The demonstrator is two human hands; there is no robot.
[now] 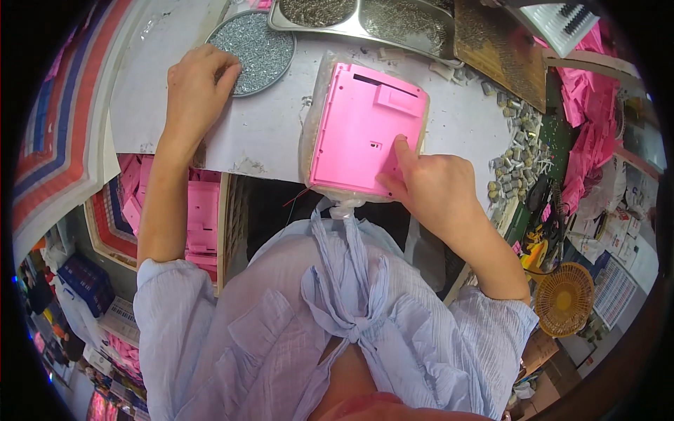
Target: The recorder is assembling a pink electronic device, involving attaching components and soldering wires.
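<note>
A pink plastic housing (351,140) lies on a padded, plastic-wrapped block (307,144) at the table's near edge. It has a long slot, a raised rectangular part and a small central opening. My right hand (437,184) rests on its right side, index finger and thumb apart on the surface, other fingers curled under the palm. At the far left, a round dish (293,64) holds many small silvery screws (256,50). Over its left rim is my left hand (199,83), fingers bent and thumb close to them; anything between the fingertips is hidden.
Metal trays (361,29) of small parts stand at the back, beside a brown board (502,52). Several small metal components (516,151) lie along the right edge. Pink parts (203,210) fill a crate below left; a woven basket (564,299) is at lower right.
</note>
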